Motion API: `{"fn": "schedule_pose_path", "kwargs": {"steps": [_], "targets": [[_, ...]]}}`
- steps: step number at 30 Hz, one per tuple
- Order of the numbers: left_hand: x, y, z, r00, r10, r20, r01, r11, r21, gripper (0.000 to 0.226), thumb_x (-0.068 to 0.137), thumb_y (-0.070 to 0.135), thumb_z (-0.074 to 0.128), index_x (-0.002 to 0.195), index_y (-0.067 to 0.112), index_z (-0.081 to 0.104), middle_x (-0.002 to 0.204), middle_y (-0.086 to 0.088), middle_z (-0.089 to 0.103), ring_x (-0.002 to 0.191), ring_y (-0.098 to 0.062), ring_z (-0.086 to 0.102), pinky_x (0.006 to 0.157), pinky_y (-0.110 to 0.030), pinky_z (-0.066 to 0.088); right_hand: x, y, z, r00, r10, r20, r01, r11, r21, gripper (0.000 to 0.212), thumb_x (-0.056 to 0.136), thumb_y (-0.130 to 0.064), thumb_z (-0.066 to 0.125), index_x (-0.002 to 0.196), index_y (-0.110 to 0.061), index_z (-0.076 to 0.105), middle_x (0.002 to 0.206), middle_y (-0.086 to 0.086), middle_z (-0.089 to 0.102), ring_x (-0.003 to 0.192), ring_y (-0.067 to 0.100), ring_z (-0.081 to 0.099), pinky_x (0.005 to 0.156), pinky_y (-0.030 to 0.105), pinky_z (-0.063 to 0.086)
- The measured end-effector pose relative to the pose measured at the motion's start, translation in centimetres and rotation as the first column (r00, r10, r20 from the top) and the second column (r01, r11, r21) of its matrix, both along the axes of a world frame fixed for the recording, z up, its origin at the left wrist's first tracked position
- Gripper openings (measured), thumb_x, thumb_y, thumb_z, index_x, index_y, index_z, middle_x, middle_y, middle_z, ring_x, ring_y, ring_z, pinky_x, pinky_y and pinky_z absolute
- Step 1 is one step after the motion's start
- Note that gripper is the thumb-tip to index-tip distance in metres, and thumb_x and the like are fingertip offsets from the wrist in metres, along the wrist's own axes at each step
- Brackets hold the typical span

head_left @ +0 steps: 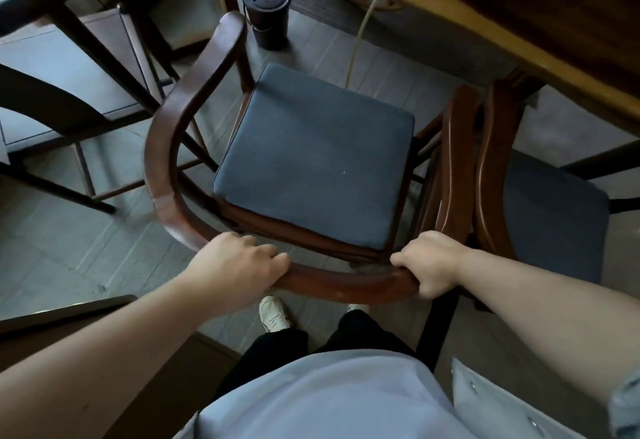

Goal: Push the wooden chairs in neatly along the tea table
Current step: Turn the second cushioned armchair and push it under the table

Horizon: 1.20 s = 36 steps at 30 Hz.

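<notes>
one head-worn wide-angle view looks steeply down, close over a wooden chair (194, 120) beside the tea table (519, 40).

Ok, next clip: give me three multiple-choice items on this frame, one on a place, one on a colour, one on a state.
1. Where does the black canister stand?
A. on the cushion
B. on the floor beyond the chair
C. on the table

2. What colour is the cushion of the held chair?
A. red
B. white
C. dark blue-grey

3. How are the hands placed?
A. both closed on the chair's back rail
B. only the left on the rail
C. both off the chair

Answers:
1 B, it stands on the floor tiles past the chair's far arm.
2 C, the seat pad shows dark blue-grey.
3 A, the left hand and right hand each wrap their fingers over the curved rail.
</notes>
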<state>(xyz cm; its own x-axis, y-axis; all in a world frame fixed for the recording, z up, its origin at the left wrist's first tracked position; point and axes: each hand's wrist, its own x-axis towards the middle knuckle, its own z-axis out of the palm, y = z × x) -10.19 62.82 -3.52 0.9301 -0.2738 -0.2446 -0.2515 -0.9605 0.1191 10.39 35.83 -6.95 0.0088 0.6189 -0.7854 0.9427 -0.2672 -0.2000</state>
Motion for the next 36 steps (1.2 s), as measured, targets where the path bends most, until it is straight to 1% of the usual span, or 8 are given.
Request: {"fn": "schedule_pose_path", "kwargs": {"steps": [5, 7, 14, 18, 23, 26, 32, 36], "targets": [[2.1, 1.1, 1.1, 0.989, -0.081, 0.122, 0.084, 0.996, -0.018, 0.033, 0.085, 0.049, 0.048, 0.073, 0.02, 0.056, 0.056, 0.007, 0.057, 0.049, -0.02, 0.059, 0.043, -0.027, 0.043, 1.5, -0.1, -0.2, 0.999, 0.01, 0.034, -0.014, 0.992, 0.124, 0.023, 0.068, -0.04, 0.062, 0.081, -0.031, 0.045, 0.079, -0.005, 0.063, 0.082, 0.022, 0.066, 0.076, 0.037, 0.052], [2.7, 1.4, 1.7, 0.985, -0.102, 0.142, 0.106, 0.994, -0.023, 0.032, 0.083, 0.05, 0.055, 0.072, 0.02, 0.058, 0.056, 0.007, 0.057, 0.048, -0.019, 0.059, 0.042, -0.025, 0.041, 2.1, -0.2, -0.2, 0.999, 0.008, 0.053, -0.017, 0.985, 0.171, 0.023, 0.069, -0.045, 0.06, 0.079, -0.03, 0.046, 0.082, -0.004, 0.067, 0.083, 0.023, 0.067, 0.076, 0.038, 0.053], [2.5, 4.9, 1.4, 0.99, -0.06, 0.129, 0.066, 0.997, -0.042, 0.044, 0.085, 0.059, 0.036, 0.081, 0.022, 0.06, 0.062, 0.007, 0.061, 0.055, -0.021, 0.063, 0.044, -0.034, 0.052, 0.5, 2.0, -0.9, 0.995, -0.074, 0.06, 0.057, 0.967, 0.247, 0.034, 0.071, -0.059, 0.058, 0.085, -0.028, 0.061, 0.079, -0.006, 0.068, 0.078, 0.02, 0.067, 0.07, 0.034, 0.052], [2.9, 7.2, 1.3, 0.998, -0.022, 0.057, 0.021, 1.0, 0.018, 0.032, 0.078, 0.056, 0.055, 0.084, 0.024, 0.06, 0.068, 0.007, 0.065, 0.062, -0.022, 0.066, 0.05, -0.038, 0.055, -0.3, 3.9, -1.4, 0.994, -0.079, 0.08, 0.057, 0.966, 0.254, 0.033, 0.071, -0.056, 0.06, 0.089, -0.028, 0.06, 0.081, -0.005, 0.068, 0.08, 0.022, 0.066, 0.069, 0.034, 0.051], [3.6, 6.6, 1.7, 1.0, 0.022, -0.016, -0.021, 0.999, 0.039, 0.036, 0.084, 0.063, 0.046, 0.094, 0.03, 0.057, 0.08, 0.012, 0.064, 0.075, -0.015, 0.066, 0.064, -0.037, 0.057, 0.7, 3.9, -0.9, 0.993, -0.075, 0.086, 0.054, 0.973, 0.226, 0.037, 0.073, -0.061, 0.057, 0.089, -0.028, 0.06, 0.082, -0.005, 0.069, 0.081, 0.022, 0.067, 0.071, 0.034, 0.049], [3.4, 4.6, 0.8, 0.999, -0.008, 0.05, 0.008, 1.0, 0.006, 0.038, 0.084, 0.06, 0.043, 0.08, 0.025, 0.058, 0.065, 0.01, 0.061, 0.057, -0.017, 0.063, 0.049, -0.033, 0.054, 1.3, 2.8, -0.8, 0.994, -0.074, 0.079, 0.061, 0.986, 0.158, 0.031, 0.073, -0.056, 0.059, 0.087, -0.028, 0.06, 0.082, -0.005, 0.068, 0.081, 0.02, 0.066, 0.077, 0.035, 0.051], [4.1, 3.6, 0.5, 0.993, -0.047, 0.106, 0.046, 0.999, 0.009, 0.038, 0.066, 0.047, 0.08, 0.071, 0.019, 0.056, 0.058, 0.005, 0.058, 0.052, -0.022, 0.06, 0.042, -0.027, 0.04, 1.8, 1.5, -1.0, 0.978, -0.168, 0.122, 0.15, 0.978, 0.148, 0.022, 0.068, -0.046, 0.064, 0.082, -0.031, 0.054, 0.078, -0.009, 0.064, 0.081, 0.017, 0.064, 0.079, 0.039, 0.05], [3.8, 4.7, 1.2, 0.997, -0.031, 0.075, 0.034, 0.999, -0.04, 0.035, 0.073, 0.046, 0.07, 0.095, 0.021, 0.059, 0.081, 0.006, 0.066, 0.076, -0.022, 0.065, 0.057, -0.031, 0.047, -0.6, -0.2, -0.5, 0.937, -0.341, 0.07, 0.305, 0.9, 0.311, 0.049, 0.071, -0.049, 0.065, 0.115, -0.029, 0.056, 0.106, -0.008, 0.063, 0.105, 0.016, 0.056, 0.103, 0.04, 0.037]]}}
